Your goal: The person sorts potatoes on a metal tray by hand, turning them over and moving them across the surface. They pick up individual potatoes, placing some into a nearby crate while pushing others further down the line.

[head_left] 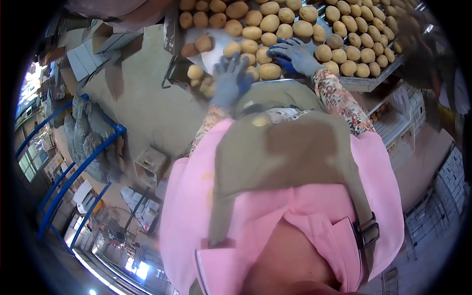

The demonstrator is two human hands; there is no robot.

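From my feed, both gloved hands are up at the potato table (366, 84), which is packed with potatoes (344, 22). The left hand (230, 79) is motion-blurred at the table's near edge, fingers spread wide and gripping nothing, hovering over a few potatoes at that edge. The right hand (293, 55) lies palm down further onto the table, fingers loosely bent across the potatoes beneath it. I cannot tell whether it has closed on one. Below the table, the olive apron (290, 147) and pink top (191, 206) fill most of my view and hide the table's front and what lies under it. Right of the table, slightly lower, sits a white crate (399, 120). Left of it, across bare floor, are cardboard boxes (91, 51), grey sacks (88, 137) and a blue rail (73, 169).
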